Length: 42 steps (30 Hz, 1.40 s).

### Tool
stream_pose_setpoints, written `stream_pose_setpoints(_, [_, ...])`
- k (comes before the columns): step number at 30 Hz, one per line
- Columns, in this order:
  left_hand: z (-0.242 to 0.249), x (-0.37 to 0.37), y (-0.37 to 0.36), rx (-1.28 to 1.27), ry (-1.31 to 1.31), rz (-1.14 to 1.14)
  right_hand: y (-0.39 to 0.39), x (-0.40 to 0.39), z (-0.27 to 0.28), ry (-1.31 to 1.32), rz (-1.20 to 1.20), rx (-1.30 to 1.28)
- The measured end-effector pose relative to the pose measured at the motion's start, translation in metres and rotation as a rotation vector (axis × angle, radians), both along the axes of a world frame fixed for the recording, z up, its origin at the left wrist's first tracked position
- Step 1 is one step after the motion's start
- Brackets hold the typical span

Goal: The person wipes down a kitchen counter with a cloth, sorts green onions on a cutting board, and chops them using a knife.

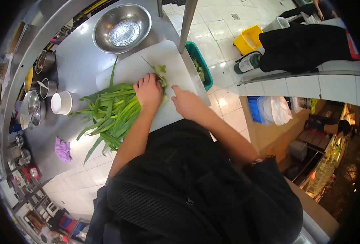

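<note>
A big bunch of spring onions (117, 107) lies across the white cutting board (173, 55), its leafy ends hanging over onto the steel table. My left hand (149, 91) presses down on the bunch near its cut end, fingers curled over the stalks. Just right of it, my right hand (187, 103) is closed around the handle of a knife (152, 66), whose blade points away to the upper left beside my left fingers. Small green cut pieces (160, 69) lie by the blade. One loose leaf (113, 71) sticks out toward the far side.
Behind the board sits a steel colander (123, 28). White tubs (62, 102), steel containers (45, 61) and a purple cloth (62, 149) are on the left. A teal bin (200, 65) with green scraps stands right of the table, below a metal post (188, 24).
</note>
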<state>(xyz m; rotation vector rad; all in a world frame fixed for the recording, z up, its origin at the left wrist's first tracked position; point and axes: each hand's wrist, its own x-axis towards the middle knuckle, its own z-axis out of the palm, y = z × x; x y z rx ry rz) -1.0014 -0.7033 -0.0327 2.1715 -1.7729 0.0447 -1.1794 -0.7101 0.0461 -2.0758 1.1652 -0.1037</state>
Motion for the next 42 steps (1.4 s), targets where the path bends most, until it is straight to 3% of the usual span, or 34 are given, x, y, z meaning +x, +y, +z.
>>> stream_pose_setpoints(3, [0.003,0.000,-0.001,0.006,0.042,0.014,0.014,-0.014,0.060,0.061,0.043,0.113])
stream_pose_setpoints(4, [0.005,-0.001,-0.001,0.003,0.044,0.023,0.024,-0.018,0.056,0.108,0.025,0.196])
stream_pose_setpoints(8, [0.002,-0.001,0.001,-0.028,0.023,0.016,0.020,-0.006,-0.035,-0.027,-0.047,0.095])
stream_pose_setpoints(11, [0.004,0.000,0.002,-0.060,0.061,-0.008,-0.001,0.001,0.026,0.004,0.017,0.069])
stream_pose_setpoints(14, [0.002,0.000,-0.001,0.008,0.065,0.021,0.020,-0.017,0.053,0.071,0.030,0.141])
stream_pose_setpoints(17, [0.001,-0.001,0.000,-0.012,0.034,0.039,0.023,-0.006,-0.034,-0.059,-0.044,0.024])
stream_pose_setpoints(18, [-0.001,-0.004,0.006,0.002,0.038,0.035,0.011,0.008,-0.036,0.046,-0.057,0.073])
stream_pose_setpoints(22, [-0.002,0.002,0.000,-0.020,0.069,0.029,-0.005,0.004,0.035,-0.013,-0.019,0.009])
stream_pose_setpoints(24, [-0.001,0.000,-0.002,-0.029,0.096,0.039,0.011,-0.015,0.060,0.045,0.030,0.155])
stream_pose_setpoints(29, [0.003,0.002,0.000,-0.005,0.090,0.035,0.016,0.015,-0.046,-0.050,-0.077,0.014])
stream_pose_setpoints(36, [0.012,0.011,-0.003,-0.060,0.163,0.020,-0.010,0.016,-0.039,-0.151,-0.082,0.009])
stream_pose_setpoints(39, [0.023,0.014,0.015,0.070,0.110,-0.048,0.008,0.005,-0.032,-0.145,-0.098,0.002])
stream_pose_setpoints(41, [0.007,0.011,0.023,-0.123,0.122,-0.048,0.010,0.003,-0.031,-0.102,-0.121,-0.033])
stream_pose_setpoints(42, [0.004,0.010,0.024,-0.098,0.132,-0.051,0.006,0.004,-0.032,-0.094,-0.110,-0.030])
